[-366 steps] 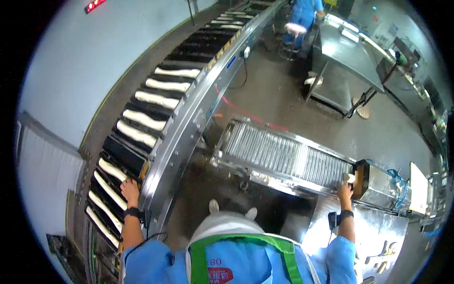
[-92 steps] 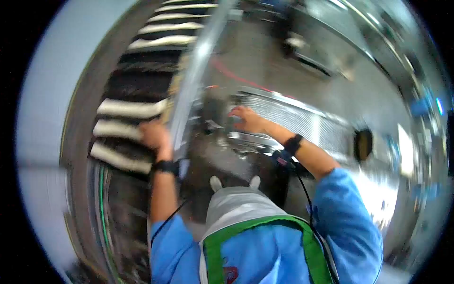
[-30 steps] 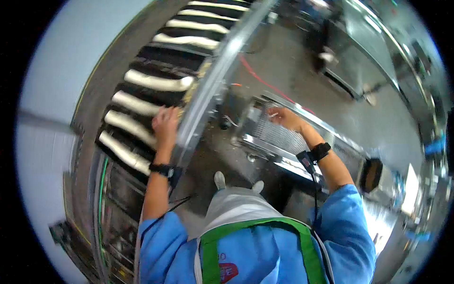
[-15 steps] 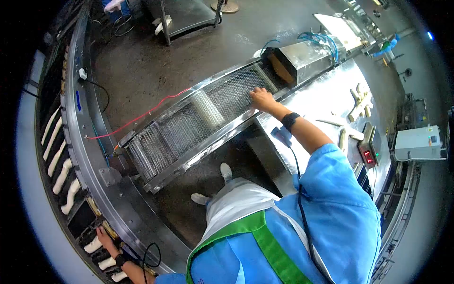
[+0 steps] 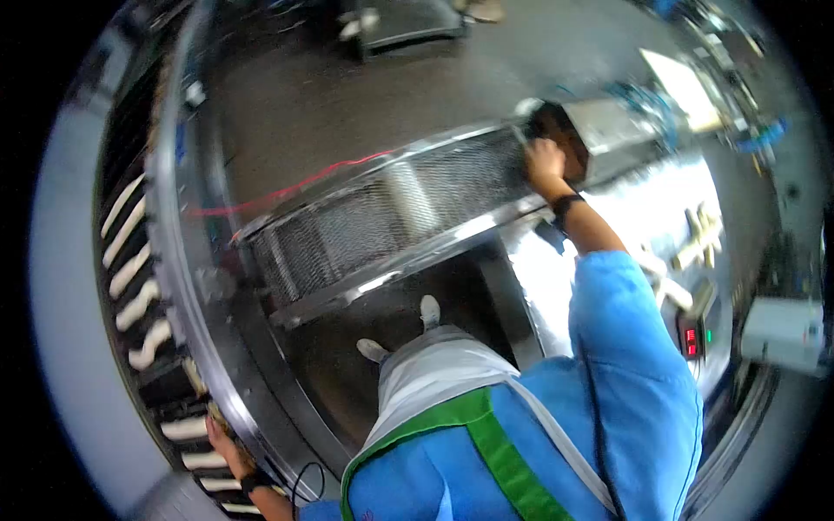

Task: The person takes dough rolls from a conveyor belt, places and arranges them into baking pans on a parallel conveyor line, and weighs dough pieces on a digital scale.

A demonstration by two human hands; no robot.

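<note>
My right hand is at the upper end of a sloping metal-mesh conveyor, beside the dark opening of a steel hood. Its fingers look bent and apart, with nothing visible in them, though motion blurs them. At the lower left, my left hand rests at the inner edge of a curved line with black slots. Its fingertips are beside the end of a white, stick-like piece; blur hides whether they grip anything. More long white pieces lie one per slot along this line.
A shiny steel table stands right of the conveyor, bearing several off-white sticks and a scale with red digits. A red cord runs along the conveyor's far side. A dark cart stands at the back.
My right hand has moved up the conveyor towards the hood opening. The view has shifted and blurred. My left hand stays by the slotted line, near a white piece.
</note>
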